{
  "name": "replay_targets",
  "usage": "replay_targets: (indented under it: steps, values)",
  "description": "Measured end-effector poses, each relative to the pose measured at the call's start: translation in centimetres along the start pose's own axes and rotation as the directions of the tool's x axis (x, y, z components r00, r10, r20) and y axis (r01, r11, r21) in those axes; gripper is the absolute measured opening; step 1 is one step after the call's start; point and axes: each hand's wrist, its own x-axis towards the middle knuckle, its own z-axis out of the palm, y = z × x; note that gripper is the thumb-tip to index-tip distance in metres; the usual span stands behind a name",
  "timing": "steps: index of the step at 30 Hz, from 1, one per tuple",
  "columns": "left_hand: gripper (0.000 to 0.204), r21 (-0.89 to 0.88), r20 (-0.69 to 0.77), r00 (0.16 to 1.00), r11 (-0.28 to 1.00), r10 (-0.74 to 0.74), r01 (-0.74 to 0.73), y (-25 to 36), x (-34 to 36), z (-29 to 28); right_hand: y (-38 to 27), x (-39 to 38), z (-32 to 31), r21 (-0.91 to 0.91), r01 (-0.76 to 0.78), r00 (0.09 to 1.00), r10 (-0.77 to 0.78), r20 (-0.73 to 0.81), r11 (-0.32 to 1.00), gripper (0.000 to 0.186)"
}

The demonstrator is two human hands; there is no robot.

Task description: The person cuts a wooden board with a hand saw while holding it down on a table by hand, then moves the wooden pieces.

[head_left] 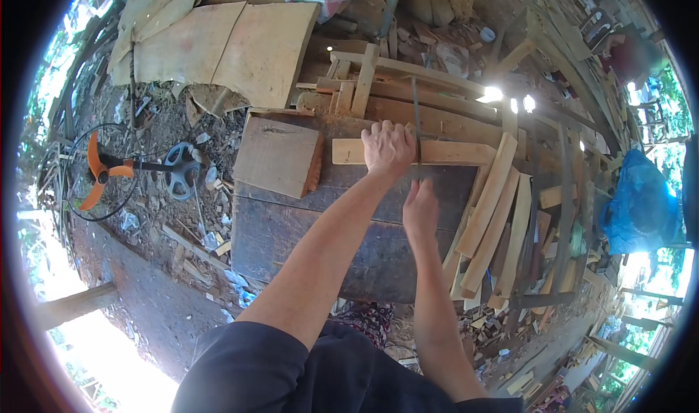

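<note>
A pale wooden board [455, 152] lies crosswise on the dark workbench [291, 227]. My left hand [388, 149] is closed over it left of its middle, fingers bent over the far edge. Just right of those knuckles, a thin dark saw blade [416, 114] crosses the board, pointing away from me. My right hand [420, 208] is closed round the saw's near end, slightly blurred; the fist hides the handle. Left of the board rests a thick brown wooden block [278, 155].
Several cut wooden strips [491, 202] lean at the bench's right edge. Longer timbers [422, 85] lie behind the board. An orange-bladed fan [102, 171] is at the left, below large wooden sheets [218, 45]. A blue plastic bag [644, 202] hangs at the far right.
</note>
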Motion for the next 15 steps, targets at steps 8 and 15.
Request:
replay_targets:
  steps: [8,15]
  values:
    - [0.031,-0.009,-0.007,0.999,0.999,0.032,-0.032,-0.8,0.2,-1.1,-0.2,-2.0,0.2,0.036,0.030,1.000,-0.030,-0.001,0.999,0.020]
    - [0.032,-0.006,0.021,0.999,0.999,-0.036,0.036,-0.6,0.0,-0.8,1.4,-4.2,1.5,-0.014,0.008,1.000,-0.008,-0.011,1.000,0.022]
